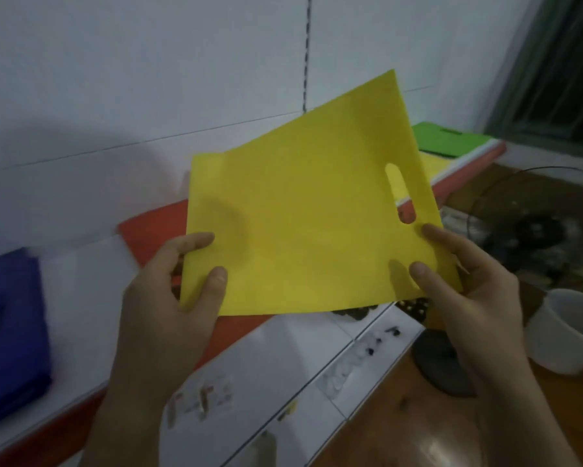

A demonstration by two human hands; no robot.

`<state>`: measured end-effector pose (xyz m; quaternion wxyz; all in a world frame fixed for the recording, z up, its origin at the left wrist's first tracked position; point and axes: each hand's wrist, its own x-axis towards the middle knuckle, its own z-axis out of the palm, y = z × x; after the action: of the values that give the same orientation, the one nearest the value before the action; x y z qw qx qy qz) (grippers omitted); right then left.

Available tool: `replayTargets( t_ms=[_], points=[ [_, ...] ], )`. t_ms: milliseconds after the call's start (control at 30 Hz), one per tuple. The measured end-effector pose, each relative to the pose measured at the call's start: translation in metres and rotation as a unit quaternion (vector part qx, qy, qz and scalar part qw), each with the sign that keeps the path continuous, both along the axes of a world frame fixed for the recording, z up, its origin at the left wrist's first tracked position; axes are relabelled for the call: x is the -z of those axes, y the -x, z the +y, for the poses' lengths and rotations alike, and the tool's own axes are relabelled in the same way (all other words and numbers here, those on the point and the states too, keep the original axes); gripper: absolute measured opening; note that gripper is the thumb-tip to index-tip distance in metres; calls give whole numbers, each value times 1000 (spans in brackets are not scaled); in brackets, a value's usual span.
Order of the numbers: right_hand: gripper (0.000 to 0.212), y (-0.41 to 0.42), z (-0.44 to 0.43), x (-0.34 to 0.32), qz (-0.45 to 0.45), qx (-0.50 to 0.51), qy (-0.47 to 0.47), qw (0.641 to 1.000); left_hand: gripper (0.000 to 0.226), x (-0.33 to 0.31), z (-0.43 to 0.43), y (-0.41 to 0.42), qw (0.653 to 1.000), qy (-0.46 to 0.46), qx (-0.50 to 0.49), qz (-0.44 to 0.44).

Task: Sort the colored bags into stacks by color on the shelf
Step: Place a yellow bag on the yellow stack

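1. Blue bags (10, 328): a stack lies flat on the shelf (81, 291), well to the left of the yellow bag (310, 214).
2. Red bag (152, 234): lies flat on the shelf, partly hidden behind the lower left part of the yellow bag.
3. Left hand (175, 298): pinches the lower left corner of the yellow bag. The thumb lies on the front face and the fingers are curled behind.
4. Yellow bag: held in the air above the shelf and in front of it, flat and tilted, with its upper right corner highest. The handle slot (401, 193) sits near its right edge.
5. Right hand (468, 298): pinches the lower right edge of the yellow bag, just below the handle slot, thumb on the front face.
6. Green bags (451, 139): lie on the far end of the shelf, behind the right edge of the yellow bag.
7. Fan (532, 230) and white bowl (569, 328): stand right of the yellow bag, off the shelf.
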<state>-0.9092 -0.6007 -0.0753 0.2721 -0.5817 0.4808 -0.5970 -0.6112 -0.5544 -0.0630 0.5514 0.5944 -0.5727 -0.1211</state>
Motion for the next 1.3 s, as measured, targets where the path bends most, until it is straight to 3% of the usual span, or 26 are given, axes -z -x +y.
replayTargets(
  t_ms=[400, 833, 967, 1100, 1300],
  points=[
    [52, 181, -111, -10, 64, 27, -13, 998, 41, 11, -118, 173, 1000, -9, 5, -12],
    [59, 235, -295, -13, 82, -19, -17, 996, 57, 3, -252, 233, 989, -68, -54, -117],
    [55, 239, -341, -10, 104, -36, -15, 994, 64, 5, -279, 246, 982, -112, -64, -137],
    [44, 241, -391, 8, 70, -45, -12, 996, 70, 8, -306, 262, 968, -173, -97, -153],
    [44, 251, -458, 14, 220, -36, 18, 975, 80, 15, -342, 288, 936, -262, -160, -174]
  ],
)
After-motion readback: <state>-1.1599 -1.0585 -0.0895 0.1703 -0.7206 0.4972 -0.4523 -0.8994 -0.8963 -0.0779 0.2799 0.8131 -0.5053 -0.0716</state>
